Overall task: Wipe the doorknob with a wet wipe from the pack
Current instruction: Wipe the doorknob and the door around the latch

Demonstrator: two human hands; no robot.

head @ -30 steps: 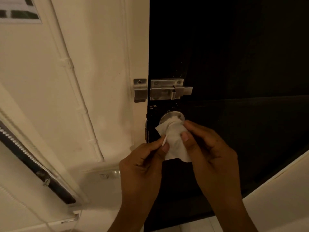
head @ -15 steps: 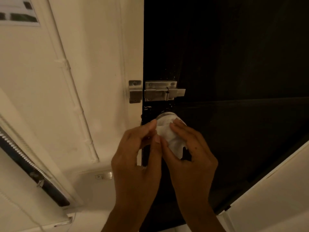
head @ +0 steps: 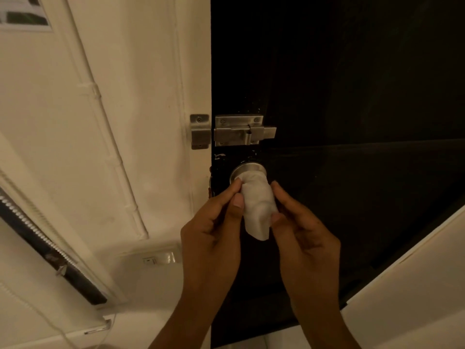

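One dark door (head: 352, 84) fills the right part of the view, and beside it on the left stands one cream wall (head: 113, 96); one thin white conduit (head: 105, 127) runs down this wall. On the door there is one metal slide bolt (head: 239, 133), and its keeper plate (head: 200, 131) sits on the frame just beside it; the bolt is above the doorknob (head: 245, 170). One doorknob only is visible, round and of metal; only its upper rim shows, because one white wet wipe (head: 258, 201) is wrapped over the rest, and a loose end of the wipe hangs below. Two bare hands are raised to the knob; the left hand (head: 214, 238) pinches the left side of the wipe with thumb and forefinger; the right hand (head: 302, 233) presses its fingers on the right side, curled around the wipe. One small white switch (head: 148, 260) is low on the wall, left of the left hand.
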